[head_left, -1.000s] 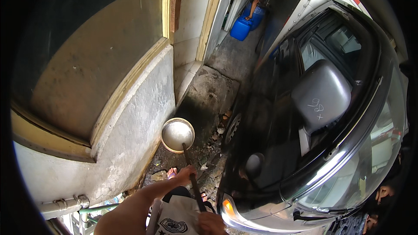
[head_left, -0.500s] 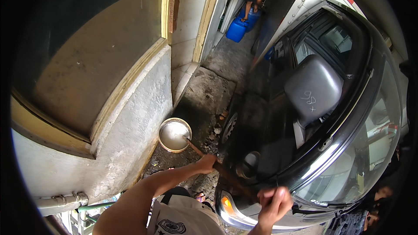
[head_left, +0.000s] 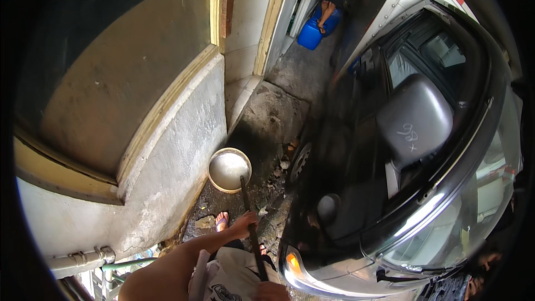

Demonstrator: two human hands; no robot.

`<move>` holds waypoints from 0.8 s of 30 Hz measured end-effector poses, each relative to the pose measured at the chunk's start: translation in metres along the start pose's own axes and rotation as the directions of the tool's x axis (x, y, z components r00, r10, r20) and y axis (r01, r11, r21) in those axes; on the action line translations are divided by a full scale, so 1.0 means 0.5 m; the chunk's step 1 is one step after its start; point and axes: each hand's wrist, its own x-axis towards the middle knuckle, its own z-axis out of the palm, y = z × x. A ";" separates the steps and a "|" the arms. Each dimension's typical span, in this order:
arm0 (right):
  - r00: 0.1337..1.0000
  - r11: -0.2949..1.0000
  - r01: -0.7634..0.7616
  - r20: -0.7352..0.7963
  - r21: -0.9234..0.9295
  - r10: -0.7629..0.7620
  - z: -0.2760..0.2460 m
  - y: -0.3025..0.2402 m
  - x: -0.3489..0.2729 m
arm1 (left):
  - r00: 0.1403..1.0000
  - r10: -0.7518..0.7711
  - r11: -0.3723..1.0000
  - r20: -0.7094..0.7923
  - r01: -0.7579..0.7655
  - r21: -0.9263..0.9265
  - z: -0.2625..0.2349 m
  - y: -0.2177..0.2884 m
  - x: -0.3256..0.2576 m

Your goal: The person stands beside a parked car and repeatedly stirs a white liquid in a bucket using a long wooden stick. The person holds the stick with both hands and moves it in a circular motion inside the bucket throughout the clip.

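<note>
A round bucket (head_left: pixel 225 190) with a pale rim stands on the wet ground by the wall, a whitish, cloudy content inside. From it a long dark stick (head_left: pixel 253 249) slants down toward me, its far end inside the bucket. My left hand (head_left: pixel 244 224) is closed around the stick's middle. At the lower edge of the picture, my right hand (head_left: pixel 272 291) is closed at the stick's near end, close to my body and partly cut off by the frame.
A dark vehicle with a large side mirror (head_left: pixel 417 120) fills the right. The rough wall (head_left: pixel 173 125) borders the left. Stones and debris (head_left: pixel 277 173) lie between bucket and wheel. Farther off, a person sits with a foot on a blue container (head_left: pixel 310 36).
My right hand has swung down and left, from over the vehicle's front to near my body. The stick has turned steeper. My left hand has moved slightly left and down, still holding it.
</note>
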 end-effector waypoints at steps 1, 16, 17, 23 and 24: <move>0.986 0.988 -0.117 -0.131 -0.099 0.103 -0.017 -0.007 -0.036 | 0.999 -0.001 1.000 0.039 0.000 0.023 0.034 -0.006 0.006; 0.584 0.866 -0.472 -0.678 0.163 0.446 -0.232 -0.065 0.097 | 0.928 -0.136 0.967 0.348 0.048 0.250 0.049 0.182 0.192; 0.623 0.870 -0.486 -0.664 0.085 0.413 -0.231 -0.057 0.149 | 0.955 -0.110 0.979 0.277 0.055 0.198 0.018 0.193 0.208; 0.916 0.869 -0.391 -0.214 -0.303 0.338 -0.055 0.063 0.302 | 0.969 -0.153 0.983 0.193 0.169 -0.074 -0.148 0.070 0.214; 0.920 0.887 -0.380 -0.202 -0.261 0.335 -0.033 0.073 0.278 | 0.980 -0.127 0.982 0.150 0.146 -0.123 -0.136 0.045 0.191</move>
